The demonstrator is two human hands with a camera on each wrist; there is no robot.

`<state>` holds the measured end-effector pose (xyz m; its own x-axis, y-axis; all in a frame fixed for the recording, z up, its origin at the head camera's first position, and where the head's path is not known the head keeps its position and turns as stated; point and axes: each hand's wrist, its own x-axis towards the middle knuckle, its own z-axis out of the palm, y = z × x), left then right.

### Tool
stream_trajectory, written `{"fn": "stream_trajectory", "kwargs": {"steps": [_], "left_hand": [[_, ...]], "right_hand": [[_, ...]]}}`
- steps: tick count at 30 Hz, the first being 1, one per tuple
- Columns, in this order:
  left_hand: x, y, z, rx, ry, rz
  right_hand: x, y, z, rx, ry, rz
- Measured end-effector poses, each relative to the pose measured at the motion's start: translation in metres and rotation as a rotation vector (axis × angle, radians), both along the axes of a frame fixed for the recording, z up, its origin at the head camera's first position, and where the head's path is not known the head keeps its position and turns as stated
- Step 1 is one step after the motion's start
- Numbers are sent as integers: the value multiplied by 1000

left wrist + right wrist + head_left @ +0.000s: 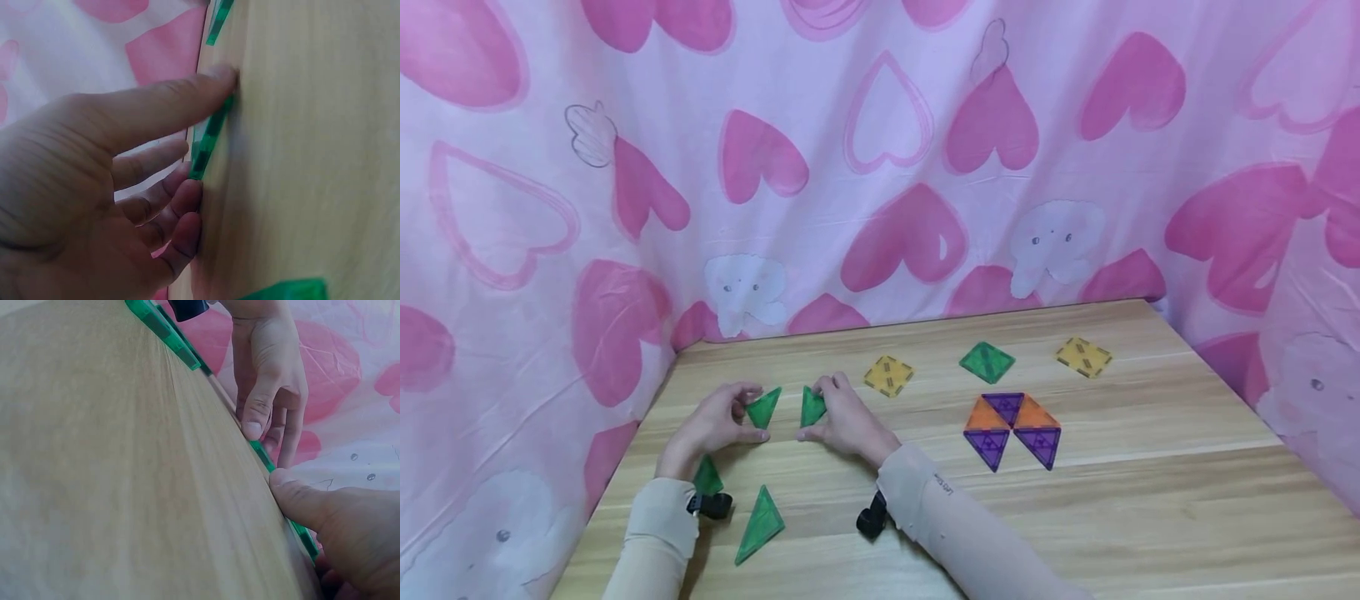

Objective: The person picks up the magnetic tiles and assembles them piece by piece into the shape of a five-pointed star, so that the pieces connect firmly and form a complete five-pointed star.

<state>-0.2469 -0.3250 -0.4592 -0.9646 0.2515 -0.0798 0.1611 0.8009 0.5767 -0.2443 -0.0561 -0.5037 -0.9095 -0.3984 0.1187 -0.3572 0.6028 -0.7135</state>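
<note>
My left hand (718, 423) pinches a green translucent triangle tile (763, 409) between thumb and fingers, low over the wooden table. A short gap to the right, my right hand (848, 423) grips a second green triangle tile (812, 408) by its edges. In the left wrist view, the left hand's tile (212, 134) is seen nearly edge-on below the thumb. The right wrist view shows the right hand's tile (304, 537), partly covered by the thumb. Nearer me lie a long green triangle tile (762, 525) and another green tile (708, 477), partly hidden by the left wrist.
Along the back are a yellow square tile (889, 376), a green square tile (987, 362) and another yellow tile (1084, 357). Before them, orange triangles (1036, 413) and purple triangles (988, 447) lie joined in an arch. A heart-printed curtain (902, 237) hangs behind the table (1150, 500).
</note>
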Motion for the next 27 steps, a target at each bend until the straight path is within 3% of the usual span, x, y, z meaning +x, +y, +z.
{"fn": "stream_trajectory", "kwargs": {"steps": [8, 19, 27], "left_hand": [[-3, 5, -2, -10, 29, -99], [-4, 12, -8, -17, 52, -90], [-6, 15, -12, -18, 60, -79]], "right_hand": [[2, -2, 1, 7, -9, -40], [1, -2, -1, 2, -7, -27], [0, -2, -4, 49, 56, -8]]}}
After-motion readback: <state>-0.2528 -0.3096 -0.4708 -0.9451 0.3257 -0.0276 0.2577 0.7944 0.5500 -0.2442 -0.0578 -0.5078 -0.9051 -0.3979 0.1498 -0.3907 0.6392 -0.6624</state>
